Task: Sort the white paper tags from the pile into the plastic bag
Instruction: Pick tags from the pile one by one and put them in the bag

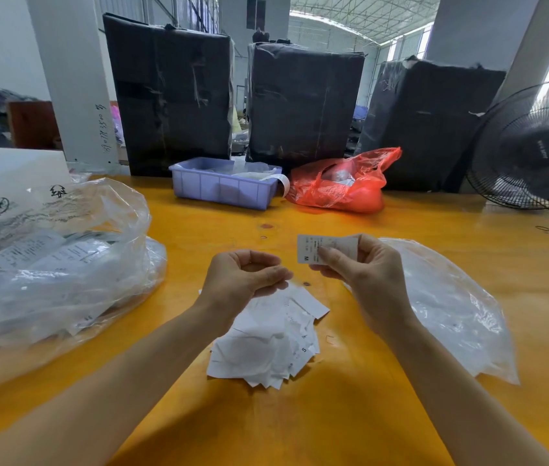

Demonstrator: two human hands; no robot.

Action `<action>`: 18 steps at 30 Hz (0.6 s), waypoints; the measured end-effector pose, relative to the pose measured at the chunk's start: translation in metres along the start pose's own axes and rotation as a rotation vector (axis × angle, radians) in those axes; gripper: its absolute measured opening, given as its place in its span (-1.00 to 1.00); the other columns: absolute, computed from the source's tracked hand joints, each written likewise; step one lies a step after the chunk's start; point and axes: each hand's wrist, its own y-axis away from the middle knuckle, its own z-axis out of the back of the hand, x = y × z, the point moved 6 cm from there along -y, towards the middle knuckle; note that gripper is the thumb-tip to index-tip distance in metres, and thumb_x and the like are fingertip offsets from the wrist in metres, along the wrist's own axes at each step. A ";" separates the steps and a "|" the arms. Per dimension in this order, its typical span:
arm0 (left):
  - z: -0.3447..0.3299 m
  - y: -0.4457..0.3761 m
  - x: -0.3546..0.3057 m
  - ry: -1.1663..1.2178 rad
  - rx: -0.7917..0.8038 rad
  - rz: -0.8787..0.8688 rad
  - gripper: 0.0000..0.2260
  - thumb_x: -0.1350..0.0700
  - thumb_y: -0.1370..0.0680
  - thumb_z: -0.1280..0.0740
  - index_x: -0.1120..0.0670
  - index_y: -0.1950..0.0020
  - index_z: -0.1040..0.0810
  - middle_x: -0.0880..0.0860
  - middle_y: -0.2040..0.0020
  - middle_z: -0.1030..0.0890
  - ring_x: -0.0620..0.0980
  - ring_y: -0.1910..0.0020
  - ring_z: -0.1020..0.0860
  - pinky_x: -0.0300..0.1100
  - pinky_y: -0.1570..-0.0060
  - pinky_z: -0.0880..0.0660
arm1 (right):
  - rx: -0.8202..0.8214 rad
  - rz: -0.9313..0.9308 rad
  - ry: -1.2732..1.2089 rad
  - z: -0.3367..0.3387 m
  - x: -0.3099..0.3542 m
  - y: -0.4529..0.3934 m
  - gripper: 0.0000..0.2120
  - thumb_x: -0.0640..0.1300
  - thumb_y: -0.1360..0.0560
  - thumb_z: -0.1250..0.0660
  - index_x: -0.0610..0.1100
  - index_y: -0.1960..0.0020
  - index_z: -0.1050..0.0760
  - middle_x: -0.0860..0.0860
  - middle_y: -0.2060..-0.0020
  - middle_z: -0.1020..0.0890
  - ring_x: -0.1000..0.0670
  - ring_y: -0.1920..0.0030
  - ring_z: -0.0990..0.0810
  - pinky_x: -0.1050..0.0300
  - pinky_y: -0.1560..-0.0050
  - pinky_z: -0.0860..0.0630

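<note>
The likeliest slip from here is the tag point(327, 248) fluttering off course. It is thin paper, pinched only at one end, and a fan point(532, 149) stands at the far right of the tabletop point(350, 415); if it is blowing, a released tag could drift past the bag point(451, 304) and land on the bare wood, or back on the pile point(266, 341). The bag itself is a second risk, I judge: it lies flat and limp just right of the pile, and its mouth cannot be made out from here, so a tag dropped one-handed may only slide over the film rather than go inside. The left forearm also hangs right above the pile, where a careless sweep could scatter the loose tags.

The right hand point(364, 274) is raised above the far edge of the pile, with fingers curled and thumb and fingertips pinching the tag, whose printed face with an "M" points toward the camera. The left hand point(246, 274) hovers above the pile, beside the right hand but apart from it, with its fingers loosely curled and thumb near the fingertips. It seems to hold nothing, though a scrap hidden inside the curl cannot be ruled out.

The remaining tags lie heaped on the tabletop between the two forearms.
</note>
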 end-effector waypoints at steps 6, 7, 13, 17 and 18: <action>0.006 -0.001 -0.003 -0.058 -0.102 -0.079 -0.74 0.23 -0.26 -0.53 0.17 0.13 -0.54 0.08 0.31 -0.69 -0.02 0.34 -0.66 -0.31 0.34 -0.54 | 0.014 0.083 0.104 -0.007 0.003 0.004 -0.83 -0.34 -0.42 -0.42 -0.14 0.19 -0.47 -0.06 0.27 -0.65 -0.04 0.30 -0.69 0.23 0.32 -0.60; 0.006 -0.001 -0.002 -0.044 -0.095 -0.074 -0.72 0.20 -0.25 -0.52 0.17 0.11 -0.54 0.09 0.31 -0.69 -0.02 0.33 -0.67 -0.30 0.34 -0.54 | 0.009 0.082 0.111 -0.007 0.003 0.004 -0.83 -0.34 -0.42 -0.42 -0.14 0.18 -0.47 -0.05 0.27 -0.65 -0.04 0.30 -0.69 0.23 0.31 -0.60; 0.001 -0.001 0.001 0.116 -0.089 -0.038 -0.87 0.27 -0.47 -0.38 0.17 0.02 -0.49 0.08 0.28 -0.70 -0.05 0.29 -0.67 -0.28 0.30 -0.58 | 0.190 -0.319 -0.129 -0.016 -0.018 0.006 -0.92 -0.21 -0.37 -0.44 -0.15 0.14 -0.60 -0.08 0.21 -0.70 -0.01 0.20 -0.68 0.20 0.22 -0.59; -0.004 0.000 0.001 0.283 -0.074 -0.007 -0.78 0.25 -0.44 -0.39 0.14 -0.06 -0.47 0.06 0.21 -0.71 -0.06 0.23 -0.66 -0.20 0.26 -0.59 | 0.508 -0.426 -0.084 -0.037 -0.025 0.022 -0.83 -0.15 -0.28 -0.47 -0.18 0.15 -0.61 -0.09 0.16 -0.70 -0.03 0.06 -0.67 0.06 0.02 -0.59; -0.004 0.001 0.002 0.321 -0.079 -0.007 -0.77 0.26 -0.44 -0.38 0.14 -0.07 -0.46 0.06 0.21 -0.71 -0.06 0.25 -0.66 -0.20 0.26 -0.59 | 0.518 -0.396 -0.035 -0.040 -0.025 0.023 -0.86 -0.18 -0.31 -0.48 -0.21 0.17 -0.60 -0.10 0.18 -0.69 -0.02 0.10 -0.67 0.10 0.04 -0.60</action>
